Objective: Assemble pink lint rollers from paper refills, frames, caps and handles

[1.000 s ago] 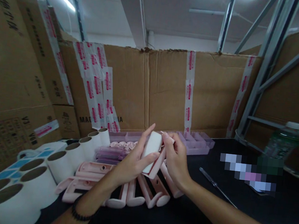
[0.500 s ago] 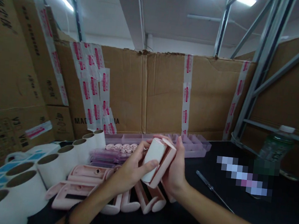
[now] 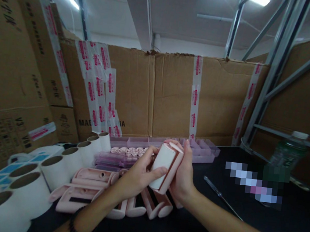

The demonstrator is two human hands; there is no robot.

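Observation:
My left hand is closed around a white paper roll, its thumb lying across the front. The roll sits tilted, partly inside a pink plastic holder. My right hand wraps the holder from the right side, its fingers mostly hidden behind. Below both hands, several more pink plastic holders lie on the black table. Standing white rolls with brown cardboard cores line the left.
A screwdriver lies right of my hands. Behind them is a purple divided tray, with small pink parts nearby. A green bottle stands at the right. Cardboard walls and metal posts enclose the table.
The white roll has settled deeper and straighter into the pink holder, narrowing the gap between them. My hands have barely moved; the view has shifted slightly.

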